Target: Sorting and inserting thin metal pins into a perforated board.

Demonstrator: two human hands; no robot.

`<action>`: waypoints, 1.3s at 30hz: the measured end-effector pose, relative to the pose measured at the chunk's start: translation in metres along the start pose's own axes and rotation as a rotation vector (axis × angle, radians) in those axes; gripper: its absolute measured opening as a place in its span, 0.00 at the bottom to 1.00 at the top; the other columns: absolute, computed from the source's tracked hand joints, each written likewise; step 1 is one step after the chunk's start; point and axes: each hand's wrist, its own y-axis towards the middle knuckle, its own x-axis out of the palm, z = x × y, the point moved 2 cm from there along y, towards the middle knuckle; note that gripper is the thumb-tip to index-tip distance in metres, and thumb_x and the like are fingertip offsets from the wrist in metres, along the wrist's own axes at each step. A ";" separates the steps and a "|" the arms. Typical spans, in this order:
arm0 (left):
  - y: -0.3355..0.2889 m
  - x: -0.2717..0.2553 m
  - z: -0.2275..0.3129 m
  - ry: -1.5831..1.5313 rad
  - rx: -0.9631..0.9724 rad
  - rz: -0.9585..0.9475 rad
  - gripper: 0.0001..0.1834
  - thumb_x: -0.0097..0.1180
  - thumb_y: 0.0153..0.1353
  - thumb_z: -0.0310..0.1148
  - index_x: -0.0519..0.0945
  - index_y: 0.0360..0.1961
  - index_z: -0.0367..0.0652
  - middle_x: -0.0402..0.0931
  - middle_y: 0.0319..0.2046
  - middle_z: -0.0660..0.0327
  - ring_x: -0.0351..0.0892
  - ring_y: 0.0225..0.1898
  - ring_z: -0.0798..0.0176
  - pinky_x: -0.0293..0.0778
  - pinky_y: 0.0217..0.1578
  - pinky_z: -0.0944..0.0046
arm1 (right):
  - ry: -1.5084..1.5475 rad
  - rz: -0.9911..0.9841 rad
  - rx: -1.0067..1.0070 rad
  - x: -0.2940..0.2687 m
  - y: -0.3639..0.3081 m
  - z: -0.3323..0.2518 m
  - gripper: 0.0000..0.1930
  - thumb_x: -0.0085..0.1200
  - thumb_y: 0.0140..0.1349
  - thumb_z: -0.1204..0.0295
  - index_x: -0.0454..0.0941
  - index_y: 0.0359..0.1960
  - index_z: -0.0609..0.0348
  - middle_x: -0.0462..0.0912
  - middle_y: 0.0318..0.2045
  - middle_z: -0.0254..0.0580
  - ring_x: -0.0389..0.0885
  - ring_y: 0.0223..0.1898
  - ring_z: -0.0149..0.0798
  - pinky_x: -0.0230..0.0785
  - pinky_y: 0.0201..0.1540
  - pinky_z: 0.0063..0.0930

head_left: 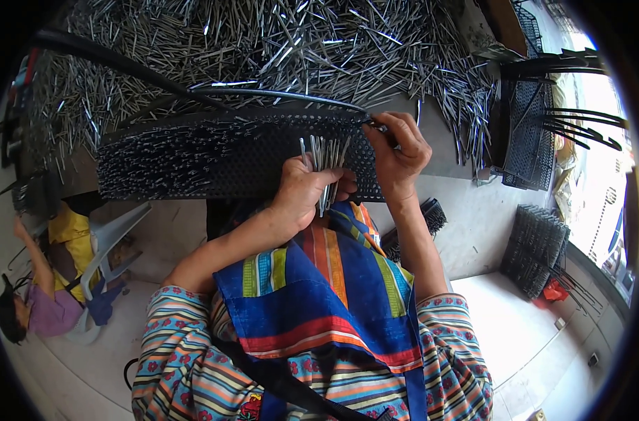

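Observation:
My left hand (300, 195) is closed round a bunch of thin grey metal strips (325, 156), which stand up between thumb and fingers. Just behind it lies a long dark perforated panel (256, 165). Short strips fill the panel's left part in dense rows (158, 161), while the holes to the right are bare. My right hand (403, 149) pinches at the panel's far edge, by the right end of a thin curved rod (284, 94). What sits between those fingertips is too small to make out.
A large heap of loose metal strips (249, 49) covers the table behind the panel. Dark bristled panels (533, 249) stand on the floor at right, near a red item (556, 289). At far left another person (52, 305) sits by a pale chair (98, 259). Dark hooked rods (582, 128) jut in at right.

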 end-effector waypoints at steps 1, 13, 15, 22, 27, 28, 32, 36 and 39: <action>0.000 0.000 0.000 -0.002 0.001 0.001 0.05 0.55 0.60 0.22 0.79 0.38 0.37 0.83 0.31 0.54 0.84 0.28 0.61 0.80 0.28 0.65 | 0.000 0.031 -0.029 -0.001 0.001 -0.002 0.07 0.62 0.48 0.87 0.81 0.30 0.67 0.81 0.27 0.39 0.77 0.27 0.26 0.68 0.29 0.17; 0.002 -0.001 0.000 -0.075 -0.020 -0.022 0.06 0.55 0.59 0.21 0.80 0.38 0.37 0.83 0.31 0.54 0.83 0.29 0.60 0.79 0.31 0.65 | -0.167 -0.060 -0.189 0.001 0.010 -0.003 0.07 0.62 0.47 0.84 0.82 0.30 0.65 0.80 0.25 0.40 0.78 0.24 0.32 0.69 0.27 0.22; 0.002 0.000 0.000 -0.109 -0.008 -0.012 0.06 0.56 0.59 0.21 0.80 0.38 0.37 0.83 0.31 0.54 0.83 0.30 0.60 0.79 0.31 0.65 | -0.231 -0.080 -0.199 0.000 0.009 -0.004 0.07 0.63 0.47 0.83 0.82 0.30 0.64 0.79 0.25 0.41 0.78 0.24 0.34 0.69 0.27 0.22; 0.001 0.002 0.004 -0.082 0.018 -0.092 0.08 0.56 0.58 0.20 0.81 0.39 0.36 0.83 0.31 0.53 0.84 0.29 0.59 0.81 0.30 0.63 | 0.118 -0.270 0.504 -0.010 -0.012 0.002 0.05 0.63 0.51 0.79 0.81 0.29 0.65 0.78 0.21 0.31 0.74 0.24 0.23 0.63 0.24 0.18; -0.004 0.017 0.004 -0.058 -0.004 -0.119 0.05 0.55 0.60 0.21 0.81 0.36 0.34 0.82 0.28 0.54 0.84 0.26 0.62 0.82 0.27 0.65 | 0.527 -0.423 0.858 -0.011 -0.024 0.007 0.06 0.61 0.52 0.77 0.78 0.21 0.63 0.75 0.16 0.29 0.69 0.19 0.21 0.59 0.21 0.19; -0.004 0.018 0.004 -0.055 -0.002 -0.119 0.05 0.55 0.60 0.21 0.81 0.36 0.34 0.82 0.28 0.54 0.84 0.26 0.62 0.82 0.27 0.65 | 0.530 -0.422 0.855 -0.012 -0.023 0.008 0.06 0.61 0.52 0.77 0.78 0.21 0.63 0.75 0.16 0.29 0.69 0.19 0.21 0.59 0.21 0.19; -0.001 0.011 0.005 -0.002 0.086 -0.017 0.05 0.55 0.62 0.26 0.80 0.34 0.35 0.82 0.28 0.56 0.84 0.26 0.62 0.81 0.25 0.65 | 0.564 -0.165 0.796 -0.019 -0.017 0.006 0.01 0.58 0.56 0.79 0.80 0.30 0.64 0.77 0.21 0.30 0.68 0.17 0.21 0.57 0.19 0.15; -0.004 0.014 0.004 0.030 -0.005 0.045 0.06 0.55 0.62 0.27 0.80 0.31 0.35 0.81 0.27 0.57 0.82 0.25 0.63 0.78 0.23 0.66 | 0.477 0.178 0.441 -0.029 -0.010 0.012 0.03 0.55 0.59 0.82 0.81 0.34 0.66 0.77 0.24 0.32 0.67 0.19 0.20 0.57 0.20 0.14; -0.003 0.015 0.002 0.063 0.015 0.027 0.05 0.53 0.60 0.24 0.80 0.31 0.35 0.81 0.25 0.57 0.82 0.25 0.63 0.78 0.23 0.66 | 0.352 0.179 0.256 -0.029 -0.004 0.019 0.06 0.54 0.59 0.86 0.81 0.36 0.67 0.77 0.26 0.32 0.68 0.21 0.20 0.59 0.22 0.13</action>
